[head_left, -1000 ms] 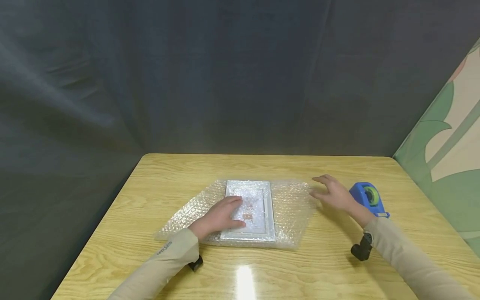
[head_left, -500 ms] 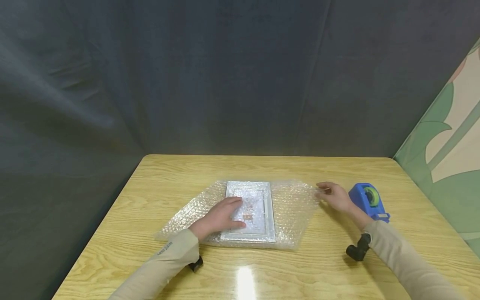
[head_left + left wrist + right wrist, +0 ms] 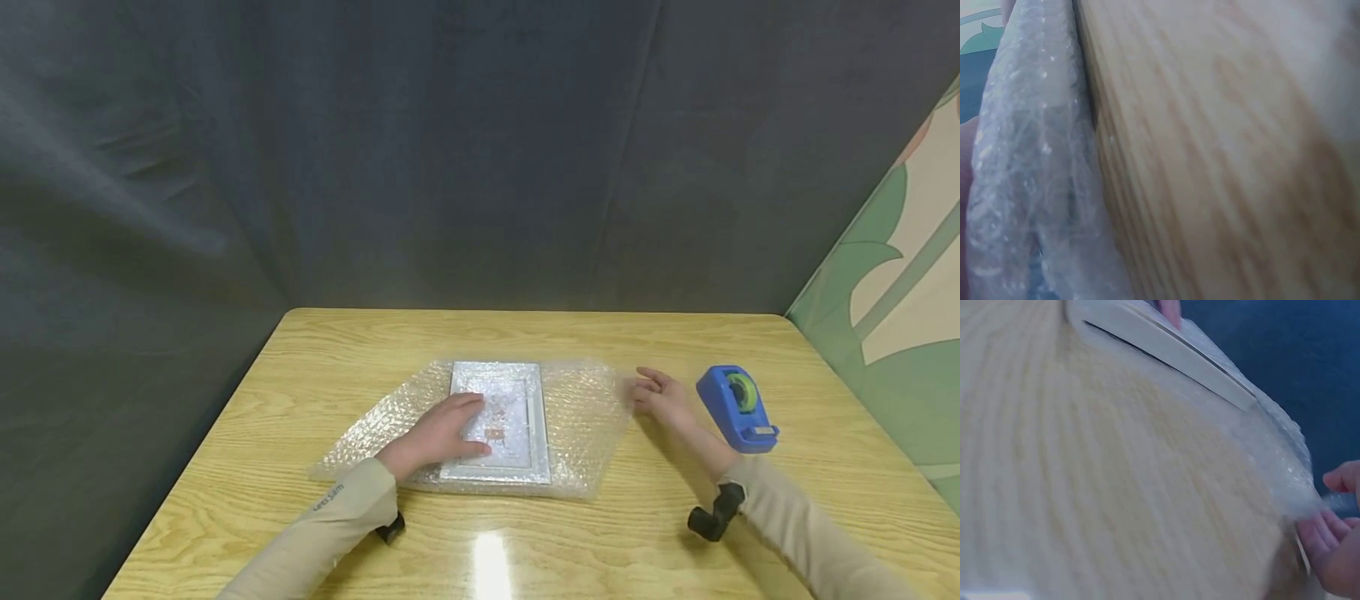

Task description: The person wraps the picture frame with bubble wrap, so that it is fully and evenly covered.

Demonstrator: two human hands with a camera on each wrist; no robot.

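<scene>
On the table (image 3: 600, 550) lay 1 frame (image 3: 513, 421), likely fragile, best edge-held; left hand (image 3: 442, 429) rested loose-fingered, right hand (image 3: 663, 402) pinched soft wrap (image 3: 585, 421).

The tape holder (image 3: 731, 423) is blue with green tape (image 3: 751, 389). The desk (image 3: 420, 333) is yellow-brown with wood lines. The frame (image 3: 538, 425) looks silvery.

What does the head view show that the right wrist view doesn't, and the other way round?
Only head: the blue tape dispenser, the leaf-patterned panel and the front of the picture frame.

Only right wrist: a low, close look at the frame's pale edge.

Both: bubble wrap, wooden tabletop, dark curtain, the person's right grip and at least part of the left grip.
</scene>
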